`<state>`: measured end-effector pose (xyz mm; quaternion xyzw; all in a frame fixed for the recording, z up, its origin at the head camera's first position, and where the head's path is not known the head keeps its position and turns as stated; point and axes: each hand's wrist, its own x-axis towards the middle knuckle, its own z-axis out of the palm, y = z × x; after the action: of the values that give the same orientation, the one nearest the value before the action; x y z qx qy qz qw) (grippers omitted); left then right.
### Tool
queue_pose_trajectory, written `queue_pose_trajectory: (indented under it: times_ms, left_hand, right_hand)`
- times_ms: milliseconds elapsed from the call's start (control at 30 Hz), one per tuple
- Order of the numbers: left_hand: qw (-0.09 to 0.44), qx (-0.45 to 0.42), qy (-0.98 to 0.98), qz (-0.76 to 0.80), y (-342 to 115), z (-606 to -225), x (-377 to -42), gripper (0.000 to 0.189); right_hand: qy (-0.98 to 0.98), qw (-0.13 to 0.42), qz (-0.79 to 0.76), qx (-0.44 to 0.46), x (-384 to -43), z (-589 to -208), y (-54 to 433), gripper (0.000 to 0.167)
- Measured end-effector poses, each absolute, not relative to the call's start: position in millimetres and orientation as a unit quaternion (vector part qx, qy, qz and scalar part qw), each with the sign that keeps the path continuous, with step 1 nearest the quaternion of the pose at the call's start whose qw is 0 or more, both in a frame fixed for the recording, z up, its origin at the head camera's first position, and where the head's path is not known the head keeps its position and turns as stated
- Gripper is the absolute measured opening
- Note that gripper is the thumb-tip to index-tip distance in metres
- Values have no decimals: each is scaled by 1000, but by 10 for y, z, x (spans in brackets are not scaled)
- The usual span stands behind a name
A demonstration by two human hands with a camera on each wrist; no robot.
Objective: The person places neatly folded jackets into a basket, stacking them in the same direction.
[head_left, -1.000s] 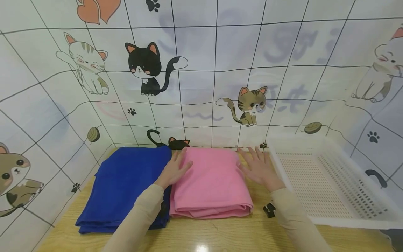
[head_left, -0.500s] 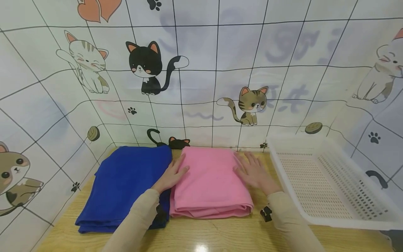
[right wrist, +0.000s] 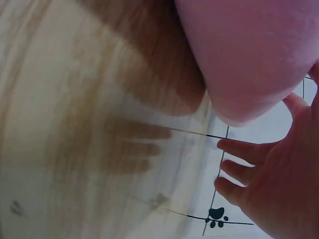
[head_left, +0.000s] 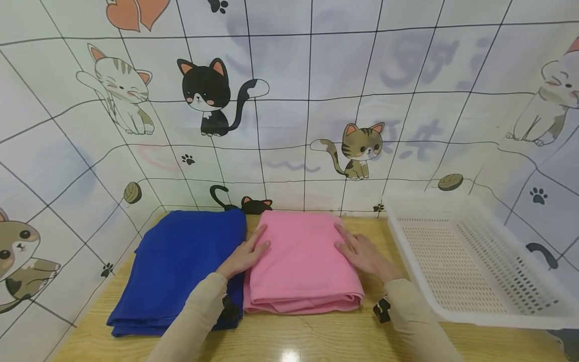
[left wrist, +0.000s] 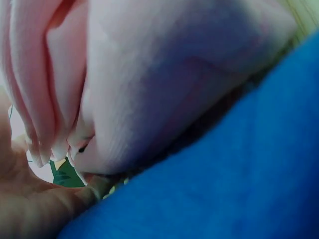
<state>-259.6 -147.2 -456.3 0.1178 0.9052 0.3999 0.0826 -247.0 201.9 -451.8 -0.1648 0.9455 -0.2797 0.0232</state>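
Note:
A folded pink cloth point(head_left: 303, 261) lies on the wooden table, its layers showing along the front edge. My left hand point(head_left: 244, 257) rests along the cloth's left side, thumb on top. On the opposite side, my right hand point(head_left: 365, 255) lies against the right edge, the thumb touching the top. In the right wrist view, the other fingers point(right wrist: 244, 172) are spread just off the cloth. The left wrist view shows the pink layers point(left wrist: 119, 89) beside my hand point(left wrist: 45, 204). Left of the pink cloth lies a folded blue cloth point(head_left: 185, 266), partly behind my left forearm.
A white perforated plastic basket point(head_left: 452, 266) stands on the right of the wooden table point(head_left: 280, 337). A cat-patterned sheet point(head_left: 289, 115) forms the back and side walls close behind the cloths. A black wrist device point(head_left: 382, 309) sits under the right sleeve.
Both hands have slid slightly toward me along the sides of the pink cloth. The right hand has also come inward to the left, onto its edge. The cloths stay in place.

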Motion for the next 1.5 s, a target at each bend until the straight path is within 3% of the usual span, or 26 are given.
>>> queue_pose_trajectory:
  times_ms: [300,700,1167,1500]
  left_hand:
    - [114,151,850,491,-1561,-4587,-2610,73]
    - [181,154,779,580,-1640,-4641,-2629,80]
    - [201,124,759,607,-1606,-4463,-2640,81]
    - [195,110,739,635,-1552,-4432,-2668,80]
  right_hand:
    - [916,68,-355,-174,-2500,-4541,1993,68]
    - [905,89,-381,-168,-2492,-4522,1923,75]
    - [894,40,-398,-201,-2464,-4422,1859,78]
    - [895,49,-402,-186,-2467,-4377,1866,78]
